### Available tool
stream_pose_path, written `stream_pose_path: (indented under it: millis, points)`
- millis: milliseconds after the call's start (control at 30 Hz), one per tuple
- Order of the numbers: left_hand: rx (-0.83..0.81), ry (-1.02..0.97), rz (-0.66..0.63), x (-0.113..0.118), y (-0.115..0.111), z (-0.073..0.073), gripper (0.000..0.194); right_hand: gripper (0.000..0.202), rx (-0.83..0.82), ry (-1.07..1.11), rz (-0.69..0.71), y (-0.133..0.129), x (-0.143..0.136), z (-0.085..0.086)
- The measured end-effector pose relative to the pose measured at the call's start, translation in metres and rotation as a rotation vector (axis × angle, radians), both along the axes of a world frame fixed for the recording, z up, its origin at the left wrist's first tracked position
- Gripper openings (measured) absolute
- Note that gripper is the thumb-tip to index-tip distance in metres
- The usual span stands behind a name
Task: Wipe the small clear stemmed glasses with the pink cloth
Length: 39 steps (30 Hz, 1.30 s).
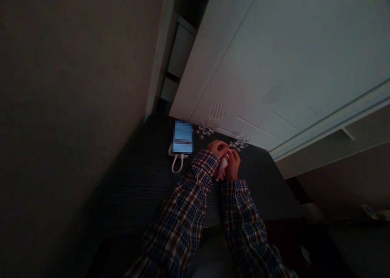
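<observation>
A pink and white cloth [223, 167] is bunched between my two hands above the dark table. My right hand [233, 165] is closed on the cloth from the right side. My left hand [217, 147] bends over its upper end, fingers pinched close to the right hand's fingertips; what exactly they pinch is too small and dim to tell. Just beyond my hands lies a cluster of small clear pieces [240, 143], and a second clear cluster [206, 129] sits to the left of it, near the white panel.
A lit phone [183, 138] with a looped white cable [175, 165] lies left of my hands on the dark table [137, 164]. A large white panel with heart patterns [274, 46] rises along the far edge. A wall [76, 87] stands at left.
</observation>
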<state>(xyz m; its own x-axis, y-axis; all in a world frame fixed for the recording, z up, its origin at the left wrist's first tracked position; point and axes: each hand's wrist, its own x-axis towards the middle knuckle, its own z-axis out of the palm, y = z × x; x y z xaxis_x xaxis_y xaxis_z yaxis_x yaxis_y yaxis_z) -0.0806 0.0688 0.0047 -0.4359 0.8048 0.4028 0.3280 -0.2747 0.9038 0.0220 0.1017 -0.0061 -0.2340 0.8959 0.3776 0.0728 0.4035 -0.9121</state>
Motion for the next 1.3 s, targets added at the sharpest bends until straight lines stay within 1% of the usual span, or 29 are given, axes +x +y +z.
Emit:
stream_pose_path:
  millis: [100,233,467,533,633,767,933,1133,1233,1300]
  points:
    - [0.015,0.029,0.025,-0.001,0.003,-0.003,0.015,0.024,-0.004,0.003,0.010,0.000,0.000,0.000]
    - [-0.014,0.023,0.067,-0.002,0.006,-0.006,0.015,0.023,-0.003,0.003,0.012,0.001,0.001,0.000]
    - [-0.059,-0.109,0.010,-0.002,0.008,-0.007,0.018,0.024,-0.008,-0.001,0.001,-0.001,0.000,0.001]
    - [-0.056,-0.084,0.014,-0.003,0.010,-0.009,0.018,0.025,-0.016,-0.009,-0.002,0.000,-0.001,0.000]
    - [-0.070,0.004,0.045,-0.003,0.012,-0.012,0.017,0.025,-0.019,-0.012,-0.024,0.002,0.000,-0.003]
    - [-0.060,0.090,0.078,-0.002,0.013,-0.014,0.015,0.024,-0.004,-0.002,-0.056,0.003,0.001,-0.002]
    - [0.001,0.084,0.083,0.000,0.011,-0.013,0.015,0.025,0.000,-0.002,-0.054,0.001,0.001,0.000]
    - [0.044,0.027,0.079,0.000,0.010,-0.009,0.014,0.025,-0.015,-0.029,-0.055,0.004,0.001,-0.003]
    - [0.033,0.017,0.065,0.000,0.012,-0.009,0.014,0.025,-0.015,-0.025,-0.058,0.004,0.001,-0.004]
    - [-0.007,0.027,0.058,0.001,0.012,-0.011,0.013,0.024,-0.014,-0.018,-0.060,0.004,0.001,-0.003]
